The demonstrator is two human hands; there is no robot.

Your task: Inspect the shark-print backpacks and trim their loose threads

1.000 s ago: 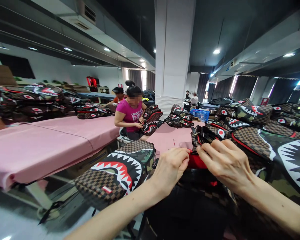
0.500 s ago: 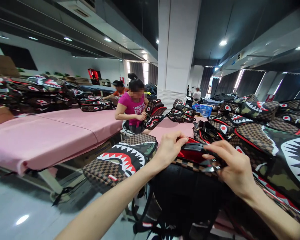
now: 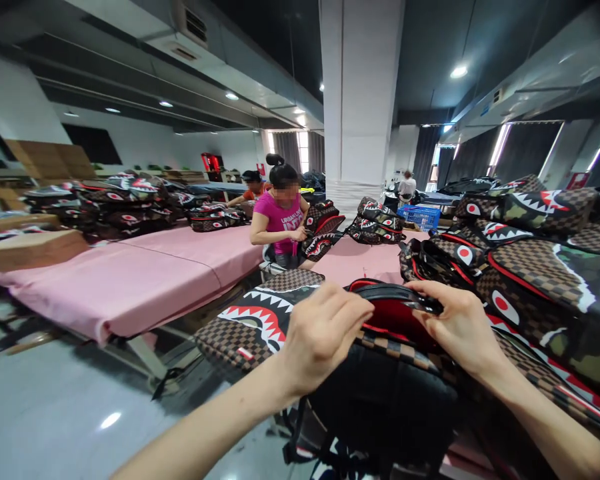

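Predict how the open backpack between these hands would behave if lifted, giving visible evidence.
The open backpack would probably sag at its mouth, since the checkered rim bows. Its broad black panel looks padded, so it may hold its shape.

bag (image 3: pixel 385 407): red lining (image 3: pixel 405 325) more exposed than at first | right hand (image 3: pixel 463 327): turned thumb-under, apparently at black handle (image 3: pixel 386 292)

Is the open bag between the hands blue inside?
No, the bag shows red lining between the left hand and the right hand.
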